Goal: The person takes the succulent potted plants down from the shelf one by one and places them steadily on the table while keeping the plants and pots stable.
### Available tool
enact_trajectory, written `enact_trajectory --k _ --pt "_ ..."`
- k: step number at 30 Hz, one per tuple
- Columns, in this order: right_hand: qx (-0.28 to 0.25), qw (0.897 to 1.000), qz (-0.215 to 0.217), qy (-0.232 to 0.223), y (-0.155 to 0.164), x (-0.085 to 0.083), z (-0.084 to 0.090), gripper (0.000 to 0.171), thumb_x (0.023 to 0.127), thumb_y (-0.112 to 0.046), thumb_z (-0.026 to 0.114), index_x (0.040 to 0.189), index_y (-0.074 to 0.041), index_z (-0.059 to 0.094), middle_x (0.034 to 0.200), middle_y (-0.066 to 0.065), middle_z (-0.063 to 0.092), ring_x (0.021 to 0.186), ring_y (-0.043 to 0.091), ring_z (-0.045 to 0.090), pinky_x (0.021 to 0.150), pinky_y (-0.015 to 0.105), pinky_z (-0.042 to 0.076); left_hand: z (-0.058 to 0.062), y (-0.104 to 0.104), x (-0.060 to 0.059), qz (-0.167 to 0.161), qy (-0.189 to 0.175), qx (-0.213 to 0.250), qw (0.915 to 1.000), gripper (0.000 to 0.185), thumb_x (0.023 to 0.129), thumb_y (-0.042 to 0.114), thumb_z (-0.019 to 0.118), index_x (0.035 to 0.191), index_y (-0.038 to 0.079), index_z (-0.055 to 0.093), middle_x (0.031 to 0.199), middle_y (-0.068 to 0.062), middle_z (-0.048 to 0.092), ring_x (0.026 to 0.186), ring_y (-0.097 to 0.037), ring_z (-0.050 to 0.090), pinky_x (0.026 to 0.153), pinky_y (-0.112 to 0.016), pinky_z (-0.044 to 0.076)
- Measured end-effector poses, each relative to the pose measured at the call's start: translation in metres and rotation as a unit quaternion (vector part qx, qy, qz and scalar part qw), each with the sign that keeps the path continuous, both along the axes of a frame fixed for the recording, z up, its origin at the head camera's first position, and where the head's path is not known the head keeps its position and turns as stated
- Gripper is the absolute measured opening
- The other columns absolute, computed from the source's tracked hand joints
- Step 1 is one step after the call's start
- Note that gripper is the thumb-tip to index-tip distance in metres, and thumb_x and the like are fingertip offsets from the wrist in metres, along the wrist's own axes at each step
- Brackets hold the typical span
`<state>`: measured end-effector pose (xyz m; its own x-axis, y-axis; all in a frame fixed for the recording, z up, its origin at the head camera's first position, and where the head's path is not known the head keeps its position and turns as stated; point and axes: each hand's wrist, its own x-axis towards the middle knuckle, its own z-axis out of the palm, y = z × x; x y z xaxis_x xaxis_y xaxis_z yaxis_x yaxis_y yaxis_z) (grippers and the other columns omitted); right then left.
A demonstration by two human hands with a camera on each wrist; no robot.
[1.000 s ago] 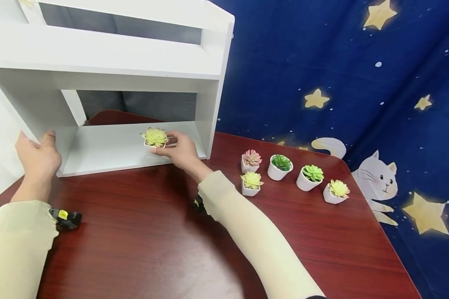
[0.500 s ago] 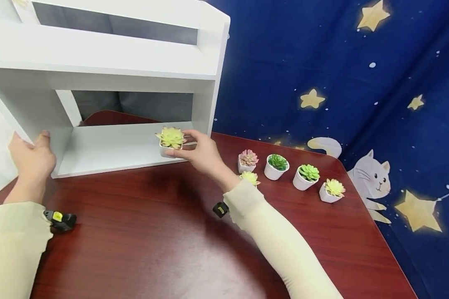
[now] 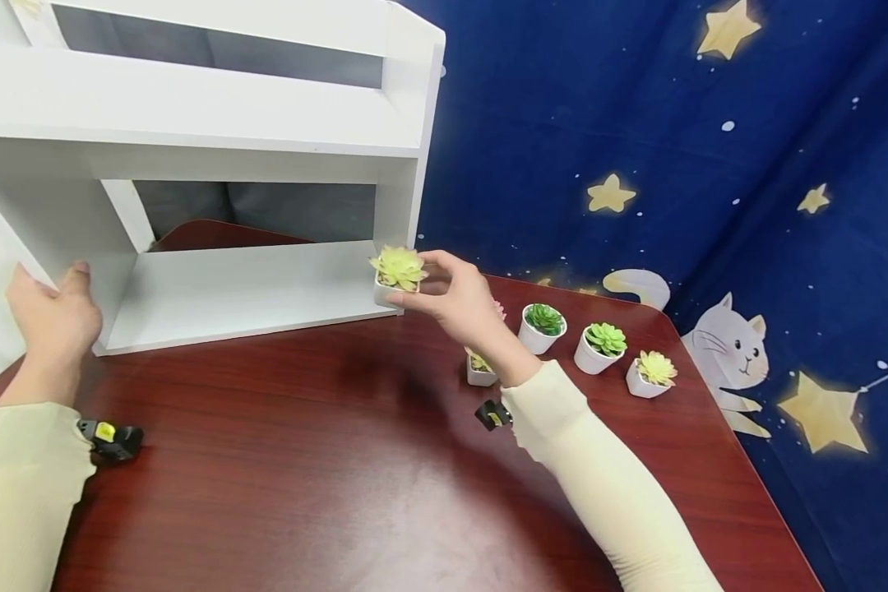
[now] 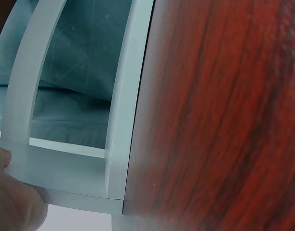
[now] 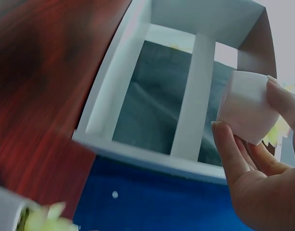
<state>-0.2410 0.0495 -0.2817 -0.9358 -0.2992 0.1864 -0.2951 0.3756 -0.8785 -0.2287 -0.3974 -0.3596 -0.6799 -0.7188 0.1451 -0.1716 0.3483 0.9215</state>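
Note:
A yellow-green succulent in a square white pot (image 3: 397, 276) is held up by my right hand (image 3: 464, 302), thumb in front and fingers behind. It overlaps the right end of the white shelf's bottom board (image 3: 252, 292). In the right wrist view the white pot (image 5: 248, 107) is pinched between thumb and fingers, its plant mostly hidden. My left hand (image 3: 53, 319) grips the front edge of the shelf's left side panel, thumb on the inner face. The left wrist view shows part of that hand (image 4: 15, 199) at the panel edge (image 4: 70, 192).
On the red-brown table (image 3: 326, 460), right of the shelf, stand a dark green succulent (image 3: 542, 329), a light green one (image 3: 600, 348) and a yellow one (image 3: 651, 374). Another yellow succulent (image 3: 481, 370) and a pink one are partly behind my right hand. A blue star curtain (image 3: 518, 148) hangs behind.
My right hand has carried the potted succulent rightward, from over the middle of the bottom board to its right end. The left hand keeps its grip on the panel; the view shifts slightly.

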Motion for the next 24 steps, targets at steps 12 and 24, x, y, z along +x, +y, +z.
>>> enact_trajectory --k 12,24 --pt "0.000 0.998 -0.066 -0.012 0.067 0.011 0.002 0.062 0.080 -0.020 0.086 0.135 -0.012 0.058 0.118 0.009 0.070 0.105 0.018 0.071 0.076 0.020 0.058 0.000 -0.001 0.001 0.015 -0.012 0.004 0.9998 0.050 0.105 0.026 0.040 0.153 0.037 0.035 0.160 0.011 0.039 0.146 -0.002 0.034 0.125 -0.029 0.026" --pt "0.021 0.991 -0.128 -0.026 0.131 0.020 -0.009 0.066 0.081 -0.020 0.086 0.138 -0.011 0.056 0.114 0.004 0.066 0.091 0.001 0.068 0.075 0.015 0.055 -0.001 -0.001 -0.003 0.018 0.005 0.021 0.9996 0.050 0.103 0.024 0.042 0.152 0.035 0.040 0.156 0.013 0.044 0.141 0.000 0.038 0.123 -0.025 0.028"
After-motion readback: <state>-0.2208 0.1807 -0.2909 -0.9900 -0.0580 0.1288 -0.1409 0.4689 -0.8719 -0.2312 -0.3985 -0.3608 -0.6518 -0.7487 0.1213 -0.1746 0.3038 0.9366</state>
